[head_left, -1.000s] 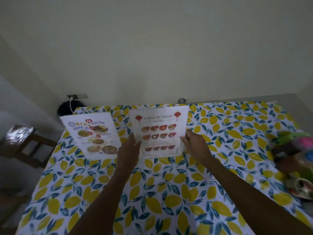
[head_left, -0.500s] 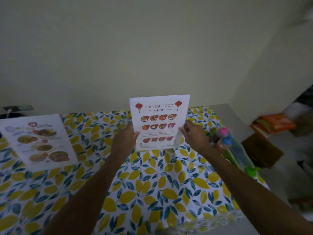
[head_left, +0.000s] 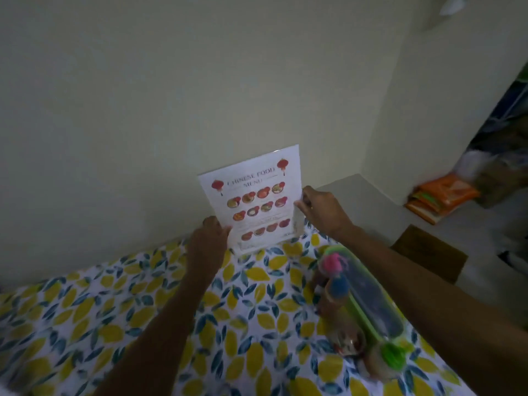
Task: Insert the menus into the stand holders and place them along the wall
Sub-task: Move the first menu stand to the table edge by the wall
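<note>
White menu (head_left: 251, 200) – both hands gripping

the chinese food menu (head_left: 254, 201), a white sheet printed with red lanterns and rows of dish photos, is sitting inside a clear stand holder (head_left: 297, 224). it is standing upright, leaning slightly to the left, at the far edge of the desk (head_left: 143, 310), just beside the wall (head_left: 143, 110).
</note>
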`<action>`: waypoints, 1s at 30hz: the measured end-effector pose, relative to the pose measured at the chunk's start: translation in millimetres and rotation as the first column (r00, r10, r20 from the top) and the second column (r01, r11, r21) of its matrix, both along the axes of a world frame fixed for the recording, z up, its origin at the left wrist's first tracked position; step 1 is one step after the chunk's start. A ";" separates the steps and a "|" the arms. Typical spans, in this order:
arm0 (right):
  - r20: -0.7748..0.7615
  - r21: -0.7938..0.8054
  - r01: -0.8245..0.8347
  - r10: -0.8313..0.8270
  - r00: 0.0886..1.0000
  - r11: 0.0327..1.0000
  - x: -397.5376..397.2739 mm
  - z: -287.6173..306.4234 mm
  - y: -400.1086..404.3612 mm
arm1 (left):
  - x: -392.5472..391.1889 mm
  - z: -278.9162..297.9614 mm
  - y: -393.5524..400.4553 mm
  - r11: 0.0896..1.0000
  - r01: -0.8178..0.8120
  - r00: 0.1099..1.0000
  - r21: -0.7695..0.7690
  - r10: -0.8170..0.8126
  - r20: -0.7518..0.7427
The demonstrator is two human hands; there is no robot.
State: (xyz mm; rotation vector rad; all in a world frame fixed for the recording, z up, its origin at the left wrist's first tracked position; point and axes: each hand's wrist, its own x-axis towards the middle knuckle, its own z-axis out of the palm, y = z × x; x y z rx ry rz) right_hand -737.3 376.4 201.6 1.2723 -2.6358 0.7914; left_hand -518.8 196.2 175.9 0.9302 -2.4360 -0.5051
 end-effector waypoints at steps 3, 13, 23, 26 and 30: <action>0.048 0.012 -0.008 0.007 0.999 1.000 -53.4 -5.9 -7.3 | -50.2 -8.0 -3.6 0.997 -0.045 0.999 0.054 0.044 0.025; 0.207 0.028 0.024 -0.030 0.978 0.999 -181.1 -84.3 -26.8 | -175.4 -52.2 -13.5 0.985 -0.088 0.991 0.146 0.072 0.108; 0.280 0.045 0.029 -0.040 0.959 0.999 -241.6 -138.2 -48.7 | -240.4 -99.9 -33.1 0.974 -0.130 0.978 0.185 0.095 0.188; 0.283 0.035 0.033 -0.041 0.958 0.999 -252.4 -147.6 -50.4 | -251.4 -111.4 -37.6 0.970 -0.123 0.980 0.207 0.086 0.179; 0.300 0.035 0.051 -0.059 0.952 0.998 -255.2 -163.5 -51.1 | -258.2 -127.3 -41.1 0.964 -0.100 0.986 0.246 0.064 0.152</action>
